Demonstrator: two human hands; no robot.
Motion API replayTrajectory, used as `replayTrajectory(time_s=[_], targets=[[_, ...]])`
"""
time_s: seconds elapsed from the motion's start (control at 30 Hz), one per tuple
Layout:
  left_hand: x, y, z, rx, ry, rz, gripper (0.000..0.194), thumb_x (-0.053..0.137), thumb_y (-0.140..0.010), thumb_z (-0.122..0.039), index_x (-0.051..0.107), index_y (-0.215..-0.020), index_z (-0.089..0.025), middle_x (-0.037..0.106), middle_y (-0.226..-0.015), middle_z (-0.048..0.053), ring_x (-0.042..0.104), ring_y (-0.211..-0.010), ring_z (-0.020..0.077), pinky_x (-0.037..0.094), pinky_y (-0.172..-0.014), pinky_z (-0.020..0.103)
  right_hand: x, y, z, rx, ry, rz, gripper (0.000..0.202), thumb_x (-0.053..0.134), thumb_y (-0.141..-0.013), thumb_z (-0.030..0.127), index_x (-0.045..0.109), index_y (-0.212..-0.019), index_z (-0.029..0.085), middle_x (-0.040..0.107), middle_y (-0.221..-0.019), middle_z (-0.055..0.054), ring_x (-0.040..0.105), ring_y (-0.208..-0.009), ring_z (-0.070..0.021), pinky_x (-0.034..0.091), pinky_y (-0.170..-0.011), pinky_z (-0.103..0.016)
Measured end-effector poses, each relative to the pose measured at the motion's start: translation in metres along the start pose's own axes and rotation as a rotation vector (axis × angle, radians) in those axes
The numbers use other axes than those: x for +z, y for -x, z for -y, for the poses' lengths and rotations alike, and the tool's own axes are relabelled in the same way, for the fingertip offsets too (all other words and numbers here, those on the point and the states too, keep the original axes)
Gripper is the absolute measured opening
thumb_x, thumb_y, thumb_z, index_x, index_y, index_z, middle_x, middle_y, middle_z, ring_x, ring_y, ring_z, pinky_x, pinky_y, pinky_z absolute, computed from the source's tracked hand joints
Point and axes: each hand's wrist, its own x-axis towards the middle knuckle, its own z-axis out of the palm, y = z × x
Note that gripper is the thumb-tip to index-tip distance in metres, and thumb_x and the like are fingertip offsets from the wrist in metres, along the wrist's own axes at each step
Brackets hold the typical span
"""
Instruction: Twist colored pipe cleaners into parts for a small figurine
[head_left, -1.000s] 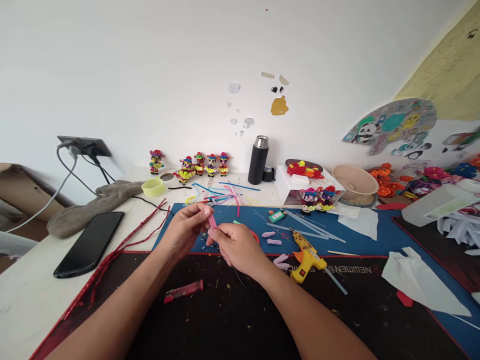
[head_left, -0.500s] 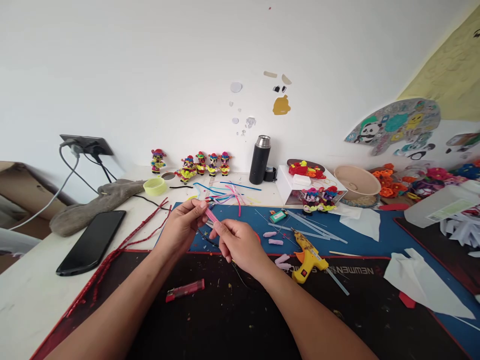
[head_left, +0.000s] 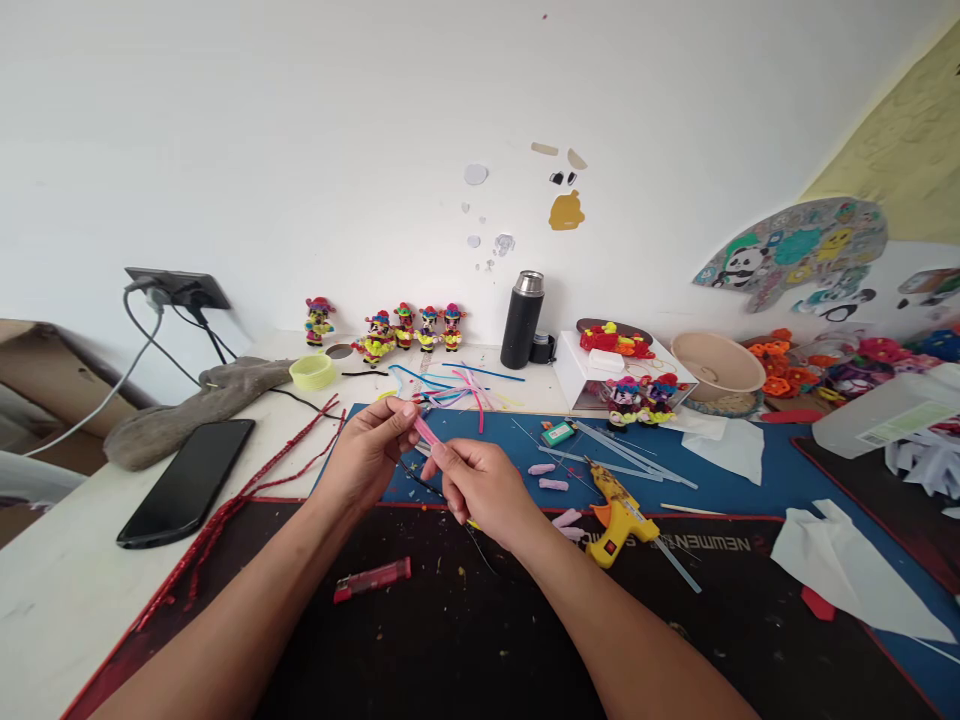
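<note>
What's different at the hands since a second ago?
The left hand and right hand have drawn slightly apart, and the pink strip between them now slants more toward the right. Neither hand has visibly let go. The yellow glue gun and phone lie as before.

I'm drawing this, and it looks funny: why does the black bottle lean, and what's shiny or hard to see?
In the head view, the black bottle probably leans from wide-lens stretching; in that view, its silver top shines, and fine details of the pink bundle are too small to tell.
</note>
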Motion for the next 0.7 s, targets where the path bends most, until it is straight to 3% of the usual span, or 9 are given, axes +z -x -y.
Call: replayTrajectory(time_s=[0.13,0.27,0.4,0.57,0.7], targets=[[0.0024,0.0014,-0.0013,-0.009,0.008,-0.001,0.039,0.104,-0.053,-0.034,0.074,-0.068,-0.014,0.064,-0.066,0.000,0.053,-0.057,0.0087,0.044,-0.053,0.019,0.0001,-0.0008,-0.0018,-0.012,-0.004,0.008,0.041,0.054,-0.104,0.051,0.068,-0.083,0.018,0.048,-0.046,0.007,0.041,-0.038,-0.0098,0.034,-0.045,-0.023],[0.0022,0.0015,-0.0013,-0.033,0.030,0.008,0.040,0.105,-0.052,-0.034,0.074,-0.068,-0.014,0.065,-0.067,0.000,0.054,-0.056,0.0085,0.044,-0.052,0.019,0.0014,-0.0013,-0.0025,0.001,-0.083,0.019,0.044,0.059,-0.099,0.058,0.065,-0.079,0.019,0.042,-0.045,0.009,0.038,-0.037,-0.0095,0.033,-0.043,-0.024],[-0.0021,-0.0002,0.0020,-0.081,0.052,0.081,0.037,0.103,-0.058,-0.034,0.077,-0.073,-0.014,0.065,-0.067,0.001,0.054,-0.056,0.0083,0.044,-0.052,0.018,0.0020,-0.0017,-0.0025,0.000,-0.179,0.039,0.049,0.064,-0.093,0.065,0.064,-0.077,0.019,0.041,-0.045,0.009,0.037,-0.037,-0.0090,0.031,-0.042,-0.024],[-0.0051,0.0004,0.0072,-0.175,0.001,0.172,0.039,0.102,-0.061,-0.036,0.083,-0.087,-0.013,0.069,-0.065,0.003,0.058,-0.055,0.0107,0.047,-0.052,0.021,0.0001,-0.0008,0.0001,0.000,-0.224,0.025,0.047,0.064,-0.095,0.062,0.064,-0.077,0.019,0.039,-0.045,0.010,0.037,-0.036,-0.0086,0.027,-0.041,-0.024],[-0.0047,0.0016,0.0078,-0.185,-0.028,0.227,0.036,0.101,-0.064,-0.037,0.084,-0.084,-0.013,0.068,-0.061,0.003,0.061,-0.052,0.0128,0.046,-0.051,0.022,-0.0002,-0.0002,0.0013,-0.002,-0.235,0.031,0.047,0.065,-0.093,0.063,0.065,-0.077,0.018,0.039,-0.044,0.010,0.038,-0.036,-0.0083,0.026,-0.040,-0.024]])
